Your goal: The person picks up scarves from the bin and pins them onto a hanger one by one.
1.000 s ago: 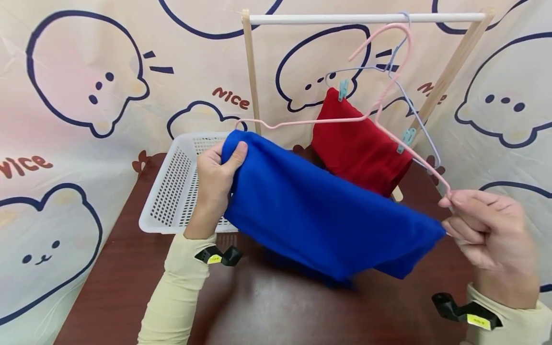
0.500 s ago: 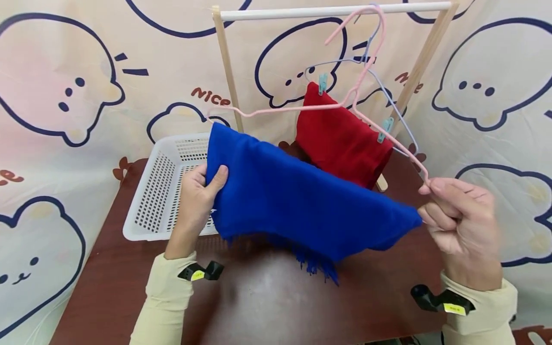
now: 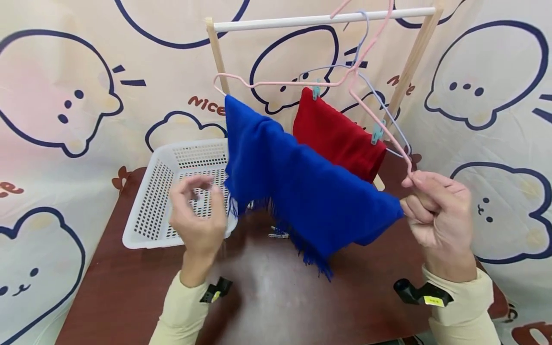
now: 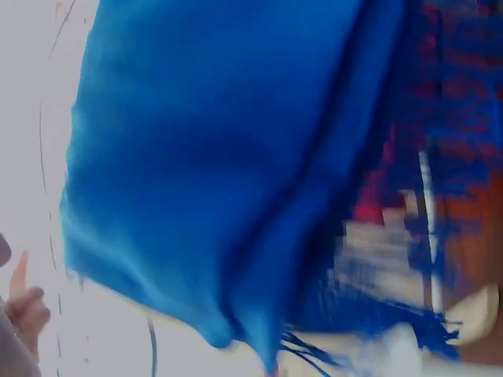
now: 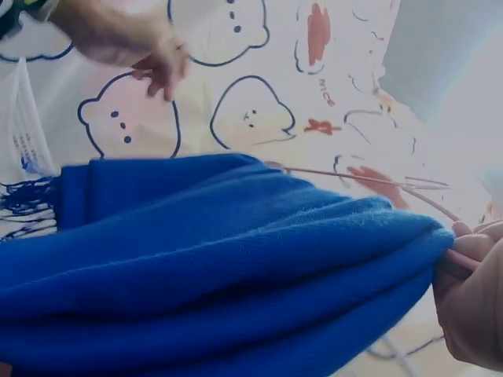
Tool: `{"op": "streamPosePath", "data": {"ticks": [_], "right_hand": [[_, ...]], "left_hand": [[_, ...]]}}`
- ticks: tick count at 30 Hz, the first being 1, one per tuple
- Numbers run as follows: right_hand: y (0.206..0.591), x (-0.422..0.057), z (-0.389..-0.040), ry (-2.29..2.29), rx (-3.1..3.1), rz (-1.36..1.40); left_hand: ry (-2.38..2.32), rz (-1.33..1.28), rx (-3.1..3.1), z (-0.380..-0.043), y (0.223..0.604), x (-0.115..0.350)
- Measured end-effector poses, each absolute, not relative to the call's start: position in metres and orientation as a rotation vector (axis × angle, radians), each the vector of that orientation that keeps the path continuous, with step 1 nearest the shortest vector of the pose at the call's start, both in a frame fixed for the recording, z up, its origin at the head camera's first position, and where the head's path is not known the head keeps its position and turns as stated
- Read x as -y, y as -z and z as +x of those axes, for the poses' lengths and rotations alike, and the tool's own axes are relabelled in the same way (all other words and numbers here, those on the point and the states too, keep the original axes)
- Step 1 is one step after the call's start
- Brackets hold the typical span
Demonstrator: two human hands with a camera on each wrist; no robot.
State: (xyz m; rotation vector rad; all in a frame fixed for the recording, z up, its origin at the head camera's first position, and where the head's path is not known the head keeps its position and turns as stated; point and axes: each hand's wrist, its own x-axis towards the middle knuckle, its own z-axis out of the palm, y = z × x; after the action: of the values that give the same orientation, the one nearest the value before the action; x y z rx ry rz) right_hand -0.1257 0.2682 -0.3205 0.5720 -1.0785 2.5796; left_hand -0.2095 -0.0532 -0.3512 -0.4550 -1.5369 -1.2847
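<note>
A blue fringed scarf (image 3: 297,177) hangs folded over the bottom bar of a pink clothes hanger (image 3: 302,84), held up above the table. My right hand (image 3: 440,211) pinches the hanger's right corner between thumb and forefinger. Its other fingers curl at the scarf's right end, also visible beside the hand (image 5: 479,298) in the right wrist view. Free of the scarf, my left hand (image 3: 198,215) hovers in front of the basket, fingers bent, thumb apart, holding nothing. The cloth hides most of the hanger's lower bar. In the left wrist view the scarf (image 4: 204,157) is blurred.
Behind, a rack with a white rail (image 3: 276,22) carries a lavender hanger (image 3: 381,101). Teal clips (image 3: 377,132) fasten a red cloth (image 3: 334,132) to it. A white perforated basket (image 3: 151,211) stands left on the brown table (image 3: 267,297). Small clips (image 3: 279,233) lie under the scarf.
My left hand has let go of the scarf's left end and drawn away from it. The hanger's left side has risen, while the right hand keeps its grip.
</note>
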Motion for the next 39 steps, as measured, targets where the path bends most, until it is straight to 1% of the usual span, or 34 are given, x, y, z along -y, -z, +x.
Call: {"op": "streamPosePath", "data": {"ticks": [6,9,13,19,26,31,39], "right_hand": [[0.301,-0.243,-0.124,-2.330,1.336,0.526],[0.297,-0.232,-0.125,-2.287,1.392,0.557],[0.302,-0.224,-0.124,-2.306,1.392,0.620],[0.310,-0.216,-0.126,-2.360,1.400,0.671],[0.314,-0.208,-0.130,-2.352,1.426,0.704],[0.314,-0.202,-0.132,-2.310,1.474,0.724],[0.313,-0.187,-0.119,-2.126,1.569,0.590]], "left_hand": [[0.886,-0.922,1.353,-0.195,0.345,-0.002],[0.753,-1.044,1.341,-0.191,0.344,-0.025],[0.652,-1.169,1.474,-0.187,0.348,-0.041],[0.569,-1.190,1.581,-0.190,0.353,-0.044],[0.774,-1.225,1.677,-0.191,0.350,-0.038],[0.778,-1.171,1.736,-0.190,0.342,-0.037],[0.598,-1.019,1.875,-0.188,0.327,-0.052]]}}
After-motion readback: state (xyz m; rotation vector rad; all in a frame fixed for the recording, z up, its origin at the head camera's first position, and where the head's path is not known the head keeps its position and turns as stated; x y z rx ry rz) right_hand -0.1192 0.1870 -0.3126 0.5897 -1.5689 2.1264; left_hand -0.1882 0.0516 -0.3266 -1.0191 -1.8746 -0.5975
